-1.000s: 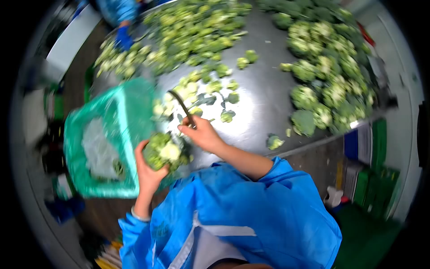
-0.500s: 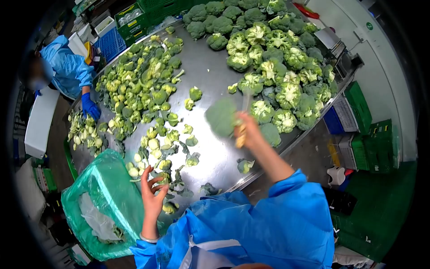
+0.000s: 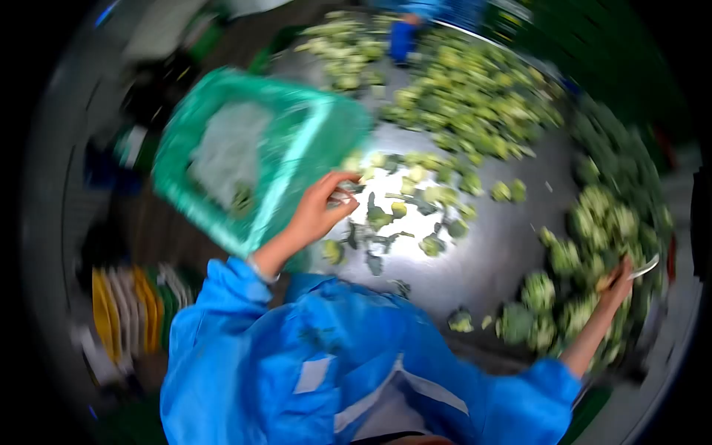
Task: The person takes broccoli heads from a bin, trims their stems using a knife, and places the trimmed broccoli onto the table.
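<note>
My left hand (image 3: 324,205) hovers above the near left part of the metal table (image 3: 482,252), fingers curved and apart, holding nothing. Beneath and beside it lie small cut florets and leaf scraps (image 3: 378,216). At the right, my right hand (image 3: 615,280) grips a knife (image 3: 645,267), its blade pointing right, over the pile of broccoli heads (image 3: 593,222). Motion blurs this hand, and whether it also touches a head cannot be made out. A single floret (image 3: 460,320) lies near the table's front edge.
A crate lined with green plastic (image 3: 297,148) stands left of the table, with clear plastic inside. Many cut florets (image 3: 475,96) cover the far part. Another person's blue-gloved hand (image 3: 402,41) is at the far edge. Yellow and white stacked items (image 3: 133,311) stand at the lower left.
The view has turned. My right hand, earlier over the table with the knife and a broccoli head close by, is now over the broccoli pile. My left hand remains open near the small florets.
</note>
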Demonstrator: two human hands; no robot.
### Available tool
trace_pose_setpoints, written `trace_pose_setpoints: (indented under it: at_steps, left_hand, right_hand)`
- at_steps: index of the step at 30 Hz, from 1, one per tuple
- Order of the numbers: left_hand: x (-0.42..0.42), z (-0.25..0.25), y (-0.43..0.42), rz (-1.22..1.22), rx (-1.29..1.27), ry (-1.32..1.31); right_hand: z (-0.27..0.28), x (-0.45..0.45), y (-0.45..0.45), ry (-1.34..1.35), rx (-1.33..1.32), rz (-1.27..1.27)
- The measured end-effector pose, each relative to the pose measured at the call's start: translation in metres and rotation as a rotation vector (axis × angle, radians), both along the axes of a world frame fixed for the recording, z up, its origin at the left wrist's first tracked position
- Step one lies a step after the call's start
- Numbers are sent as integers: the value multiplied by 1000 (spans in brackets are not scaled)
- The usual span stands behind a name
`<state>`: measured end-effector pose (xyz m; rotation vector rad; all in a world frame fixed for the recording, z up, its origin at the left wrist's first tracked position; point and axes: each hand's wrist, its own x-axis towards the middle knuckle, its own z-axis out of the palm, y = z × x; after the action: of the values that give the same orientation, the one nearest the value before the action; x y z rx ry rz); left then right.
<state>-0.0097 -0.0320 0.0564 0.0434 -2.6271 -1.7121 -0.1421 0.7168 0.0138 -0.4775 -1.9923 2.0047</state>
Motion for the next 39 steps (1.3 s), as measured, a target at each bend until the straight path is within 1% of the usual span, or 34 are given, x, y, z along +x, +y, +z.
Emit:
trace_pose_setpoints:
  at_steps: [1, 2, 3, 4, 5, 6, 7, 9, 10, 13, 14, 15, 17, 20, 23, 24, 27, 29, 30, 31, 32, 33, 34, 35, 36, 37, 38, 39]
  left_hand:
    - [-1, 1, -26, 86, -94, 100]
    - [-1, 9, -49, 182, -192, 193]
    - [1, -3, -83, 288, -171, 246]
    - [5, -10, -117, 387, -201, 232]
    - [8, -18, -155, 408, -271, 154]
    - [13, -28, -195, 430, -336, 75]
    - [13, -30, -218, 450, -417, -13]
    - [19, -54, -259, 351, -696, -80]
    - [23, -60, -278, 294, -830, -119]
    - [14, -48, -296, -65, -496, -518]
    - [15, -34, -292, -144, -351, -695]
    - [27, -39, -293, -296, -351, -628]
    - [47, -46, -292, -596, -359, -469]
    - [76, -55, -286, -351, -501, -214]
    - [77, -25, -303, -24, 11, -475]
    - [79, -25, -316, 85, 132, -413]
    - [81, 24, -309, 236, 322, -190]
    - [80, 46, -292, 69, 413, -49]
    - [77, 53, -282, -21, 464, 18]
    - [74, 55, -270, -96, 379, 57]
    - [70, 55, -255, -179, 401, 74]
    - [67, 55, -236, -261, 425, 87]
    - [64, 53, -216, -244, 535, 59]
    - [62, 51, -196, -225, 644, 25]
    - [62, 49, -176, -203, 750, -13]
    - [64, 45, -158, -102, 895, -94]
    - [68, 35, -142, 5, 1033, -178]
    - [74, 20, -131, 117, 1164, -262]
  right_hand:
    - [26, 13, -126, -91, 85, -30]
    - [15, 21, -180, -321, 308, 53]
    - [-7, 33, -235, -377, 352, 71]
    - [-53, 43, -251, -316, 295, 296]
    - [-59, 60, -299, -332, 373, 367]
    - [-66, 72, -340, -259, 398, 494]
    - [-61, 84, -376, -351, 246, 598]
    - [-63, 109, -433, -414, 134, 722]
    - [-54, 119, -460, -442, 126, 764]
    - [-54, 144, -511, -471, 7, 848]
    - [-48, 150, -523, -481, -4, 882]
    - [-49, 155, -531, -474, 58, 908]
    - [-52, 163, -544, -456, 86, 910]
    - [-56, 165, -571, -515, 12, 840]
    - [-40, 158, -604, -545, 1, 842]
    - [-34, 155, -613, -493, 18, 863]
    - [-13, 146, -640, -372, 2, 898]
    - [17, 140, -661, -370, 3, 930]
    - [28, 135, -667, -268, -21, 983]
    - [44, 131, -673, -220, -16, 1045]
    - [56, 129, -683, -91, -144, 1039]
    - [61, 124, -687, 38, -172, 1094]
    - [80, 125, -690, 37, -185, 1096]
    - [85, 126, -689, 113, -81, 1093]
    - [83, 125, -685, 128, -4, 1042]
    - [79, 124, -680, 146, 71, 994]
    - [68, 125, -673, 134, 105, 881]
    - [71, 126, -666, 39, 123, 827]
